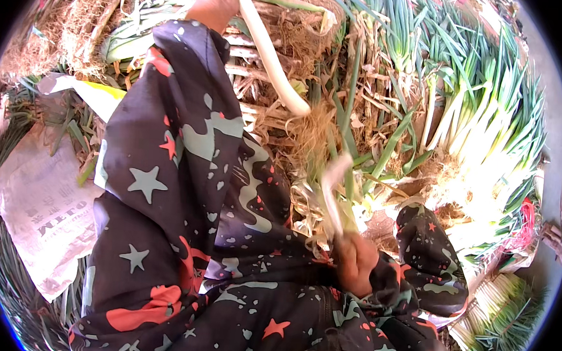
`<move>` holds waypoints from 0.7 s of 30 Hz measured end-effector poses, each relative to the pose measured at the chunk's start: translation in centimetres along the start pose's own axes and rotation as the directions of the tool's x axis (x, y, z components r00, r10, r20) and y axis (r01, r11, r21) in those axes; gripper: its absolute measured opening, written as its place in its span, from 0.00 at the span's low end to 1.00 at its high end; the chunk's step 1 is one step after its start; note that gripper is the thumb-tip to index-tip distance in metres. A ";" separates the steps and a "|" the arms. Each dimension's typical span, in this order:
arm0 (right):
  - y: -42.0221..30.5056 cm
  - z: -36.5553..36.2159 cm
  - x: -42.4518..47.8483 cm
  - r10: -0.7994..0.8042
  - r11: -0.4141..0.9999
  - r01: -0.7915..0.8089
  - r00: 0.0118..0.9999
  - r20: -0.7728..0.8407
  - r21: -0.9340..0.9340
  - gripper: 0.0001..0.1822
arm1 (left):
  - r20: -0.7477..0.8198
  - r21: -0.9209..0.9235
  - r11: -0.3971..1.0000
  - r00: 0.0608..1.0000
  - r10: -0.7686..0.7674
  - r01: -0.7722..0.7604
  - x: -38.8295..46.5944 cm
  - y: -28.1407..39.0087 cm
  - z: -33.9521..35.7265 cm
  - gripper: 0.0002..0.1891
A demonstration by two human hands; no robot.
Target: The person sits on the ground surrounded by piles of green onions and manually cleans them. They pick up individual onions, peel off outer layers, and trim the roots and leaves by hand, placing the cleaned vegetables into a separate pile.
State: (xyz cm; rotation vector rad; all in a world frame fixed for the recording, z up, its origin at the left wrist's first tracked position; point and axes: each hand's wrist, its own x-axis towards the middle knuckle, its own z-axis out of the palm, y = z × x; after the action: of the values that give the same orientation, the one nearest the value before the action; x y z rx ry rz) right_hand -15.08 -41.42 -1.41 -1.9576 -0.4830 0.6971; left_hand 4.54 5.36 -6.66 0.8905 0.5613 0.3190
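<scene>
At the top, my left hand [216, 2] grips a long white-stemmed Welsh onion or leek [269, 59]. The stem slants down to the right, and its fibrous roots [315, 134] hang at the lower end. My right hand [356, 264], low and right of the middle, is closed round a pale, motion-blurred strip [334, 191], perhaps a peeled outer leaf; the blur hides exactly what it is. The strip points up towards the roots, with a gap between my two hands. Dark star-patterned sleeves cover both arms.
Trimmed green-topped onions [478, 110] lie heaped at the right. Root-bearing onions [89, 33] are piled at the upper left, above a white printed sack [49, 209]. Dry leaves and peelings [372, 99] litter the middle. A bundle [495, 309] lies lower right, below pink twine [526, 224].
</scene>
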 end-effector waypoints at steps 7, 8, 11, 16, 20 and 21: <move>2.8 -2.1 3.9 -0.035 0.880 -0.049 0.985 -0.168 -0.472 0.27 | 0.075 -0.042 0.998 0.996 0.049 -0.046 -5.6 -4.2 11.0 0.15; 0.2 -2.0 5.6 -0.029 0.928 -0.064 0.969 -0.244 -0.366 0.29 | 0.049 -0.005 1.000 0.999 0.018 -0.018 -7.2 -4.5 11.5 0.13; -4.0 -1.1 10.2 -0.301 0.867 0.152 0.919 -0.255 -0.475 0.31 | 0.015 0.085 0.996 0.999 -0.034 0.032 -9.1 -5.6 13.0 0.08; -1.3 -0.6 13.2 0.051 0.971 0.012 0.965 -0.258 0.237 0.16 | 0.189 0.019 0.995 0.977 -0.095 0.093 -7.1 -7.2 13.2 0.11; -1.1 -0.9 9.0 0.195 0.681 -0.185 0.979 0.068 0.709 0.17 | 0.240 -0.053 0.994 0.968 -0.078 0.093 -6.4 -5.3 11.4 0.15; -0.1 -0.8 8.3 0.161 0.614 -0.171 0.983 0.089 0.771 0.19 | 0.243 -0.073 0.992 0.967 -0.078 0.098 -6.5 -5.2 11.8 0.15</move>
State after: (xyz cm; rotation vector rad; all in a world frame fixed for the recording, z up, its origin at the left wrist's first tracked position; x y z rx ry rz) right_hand -8.31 -36.97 -3.19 -1.1597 0.0353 0.8546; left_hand 6.31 -8.44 -2.78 0.8057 0.3595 0.1502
